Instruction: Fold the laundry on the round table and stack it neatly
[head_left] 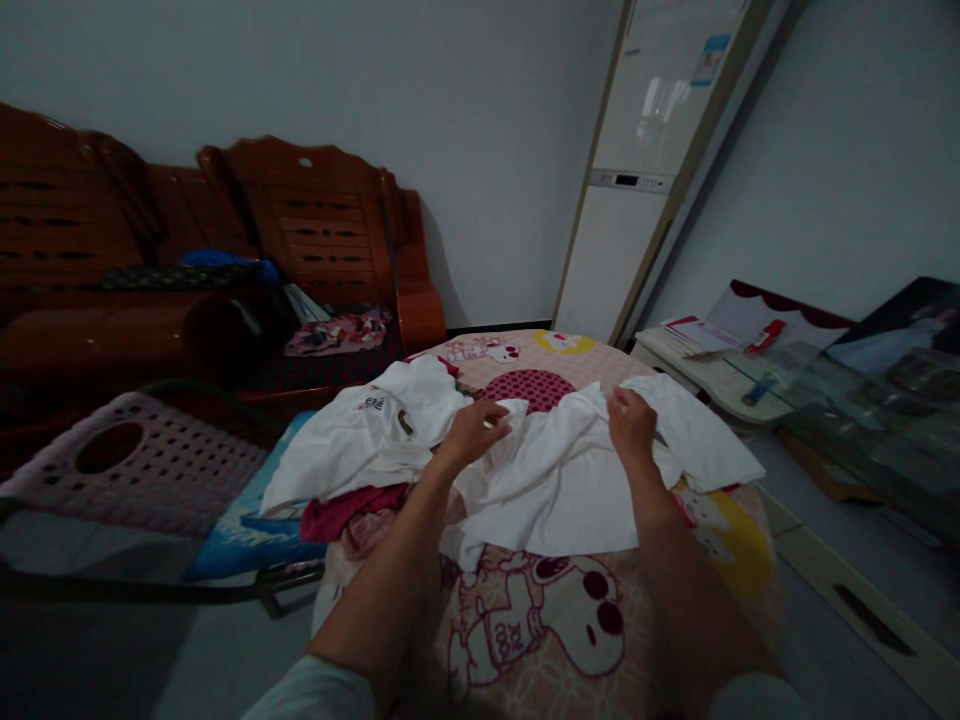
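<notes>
A white garment (555, 490) lies partly spread and wrinkled across the round table in front of me. My left hand (476, 432) pinches its upper left edge, thumb and fingers close together. At the upper right edge, my right hand (632, 422) has its fingertips closed on the same cloth, which rises in a small peak between the hands. To the left is a heap of white clothing (360, 430) with a small dark print, resting over dark red cloth (352, 512). Another folded-looking white cloth (697, 435) lies beyond my right hand.
The table has a pink cartoon-print cover (540, 640). A woven chair (142, 460) with a blue cushion (255, 530) stands left, before a wooden sofa (315, 230). At the right are a glass-topped cabinet (847, 400) and a tall white air conditioner (622, 230).
</notes>
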